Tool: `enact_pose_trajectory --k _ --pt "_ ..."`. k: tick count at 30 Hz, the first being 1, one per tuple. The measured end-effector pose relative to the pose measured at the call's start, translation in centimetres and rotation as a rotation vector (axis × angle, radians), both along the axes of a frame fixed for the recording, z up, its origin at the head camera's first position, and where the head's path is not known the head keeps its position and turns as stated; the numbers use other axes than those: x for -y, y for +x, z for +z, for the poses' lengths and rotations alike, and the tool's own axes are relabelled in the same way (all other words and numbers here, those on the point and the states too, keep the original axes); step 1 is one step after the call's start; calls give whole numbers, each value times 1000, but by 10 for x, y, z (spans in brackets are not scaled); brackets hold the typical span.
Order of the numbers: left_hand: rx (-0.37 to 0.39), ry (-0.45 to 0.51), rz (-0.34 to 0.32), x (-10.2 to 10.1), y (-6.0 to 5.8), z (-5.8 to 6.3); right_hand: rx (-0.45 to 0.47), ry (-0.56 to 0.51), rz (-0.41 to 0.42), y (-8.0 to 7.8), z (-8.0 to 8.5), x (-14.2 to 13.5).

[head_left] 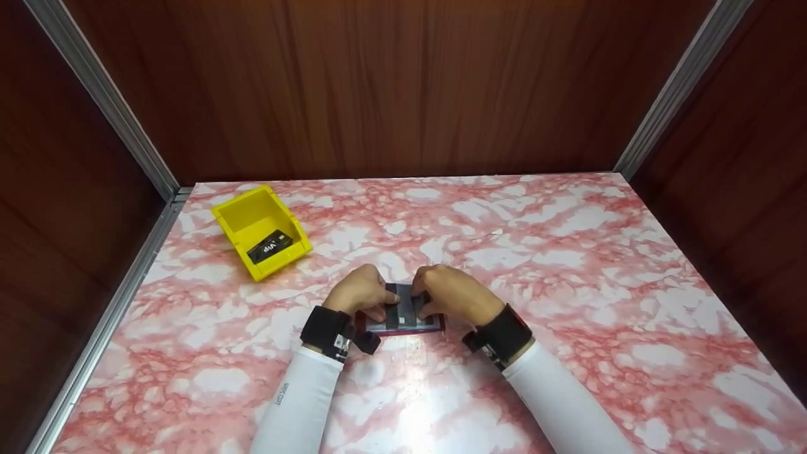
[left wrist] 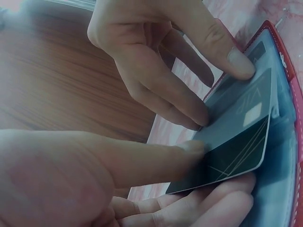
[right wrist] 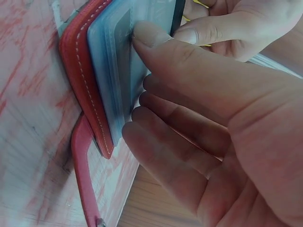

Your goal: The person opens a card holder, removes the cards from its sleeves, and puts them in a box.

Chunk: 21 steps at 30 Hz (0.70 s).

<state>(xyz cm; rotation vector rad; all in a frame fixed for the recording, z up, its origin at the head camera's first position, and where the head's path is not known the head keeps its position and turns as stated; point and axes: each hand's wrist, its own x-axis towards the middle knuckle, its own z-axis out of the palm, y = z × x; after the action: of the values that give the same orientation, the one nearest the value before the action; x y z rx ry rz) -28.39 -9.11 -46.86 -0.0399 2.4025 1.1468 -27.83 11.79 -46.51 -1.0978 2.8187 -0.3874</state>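
A red card holder (head_left: 435,328) with white stitching and clear plastic sleeves (left wrist: 284,156) lies opened on the table. A black VIP card (left wrist: 239,153) is partly under one clear sleeve, and its dark end with gold lines sticks out. My left hand (head_left: 362,291) pinches that end, thumb on top and fingers underneath. From the other side my right hand (head_left: 457,293) holds the sleeve, its thumb (right wrist: 151,35) pressed on the plastic and its fingers along the far edge. In the head view the hands cover both ends of the holder.
At the back left stands a yellow bin (head_left: 227,217) with black VIP cards (head_left: 270,246) inside. A red strap (right wrist: 83,165) extends from the holder. The pink-and-white marbled table (head_left: 567,252) is bordered by dark wood panels (head_left: 403,88) and metal rails.
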Motion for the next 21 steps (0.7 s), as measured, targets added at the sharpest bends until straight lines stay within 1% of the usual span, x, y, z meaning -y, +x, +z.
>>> enact_pose_trajectory --k 4,10,17,21 --pt "2 -6 -1 1 0 -1 1 -4 2 0 -1 0" --pt "-5 -22 -17 3 0 1 -4 -11 0 1 -1 2" --pt "14 -27 -24 7 -1 2 -3 4 -16 2 -1 1" --pt "19 -39 -7 8 -1 2 -18 -3 -2 3 -1 0"
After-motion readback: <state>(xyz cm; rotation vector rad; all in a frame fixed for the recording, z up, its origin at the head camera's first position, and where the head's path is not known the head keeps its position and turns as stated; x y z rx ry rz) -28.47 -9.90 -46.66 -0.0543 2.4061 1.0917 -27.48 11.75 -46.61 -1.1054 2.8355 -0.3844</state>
